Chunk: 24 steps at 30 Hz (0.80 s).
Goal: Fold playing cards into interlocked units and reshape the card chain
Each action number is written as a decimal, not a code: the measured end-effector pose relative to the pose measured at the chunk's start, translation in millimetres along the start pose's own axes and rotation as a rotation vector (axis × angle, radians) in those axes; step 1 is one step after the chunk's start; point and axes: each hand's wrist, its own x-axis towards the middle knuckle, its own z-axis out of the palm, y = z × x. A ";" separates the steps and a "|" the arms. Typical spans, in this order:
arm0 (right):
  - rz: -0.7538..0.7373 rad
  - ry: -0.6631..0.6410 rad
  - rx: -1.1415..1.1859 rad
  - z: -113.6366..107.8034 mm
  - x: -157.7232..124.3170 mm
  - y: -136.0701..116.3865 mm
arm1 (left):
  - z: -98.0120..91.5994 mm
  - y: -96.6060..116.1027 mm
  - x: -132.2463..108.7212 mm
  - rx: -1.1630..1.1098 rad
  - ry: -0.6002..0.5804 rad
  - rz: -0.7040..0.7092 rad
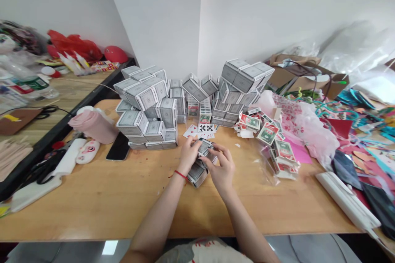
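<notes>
- My left grip (189,155) was curled over the far end of the grey-backed deck (197,174), fingers pressed down on it and pinching it.
- My right grip (221,169) was closed in from the other side, fingertips on the same deck, thumb tucked under where I could not see it.
- The deck lay between both grips, low over the wooden surface (123,201), near its middle and tilted slightly towards me.
- A red cord (180,174) sat round my left wrist.
- Just beyond my knuckles, loose face-up cards (204,129) were fanned on the surface, with spades and red pips showing.
- Behind them rose a left pile of grey packs (145,111) and a right pile of grey packs (243,80), stacked unevenly against the wall corner.
- To the right of the deck, red-and-green packs (268,133) were scattered and spilling towards a pink plastic bag (305,129).
- To my left, well apart from the deck, a black phone (119,148) lay flat beside a pink roll (94,125) on its side.
- Coloured paper scraps (364,131) crowded the far right edge.
</notes>
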 end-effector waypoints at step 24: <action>0.160 -0.120 0.099 -0.4 0.4 17.8 | -6.7 17.1 -9.3 -0.063 -0.382 0.037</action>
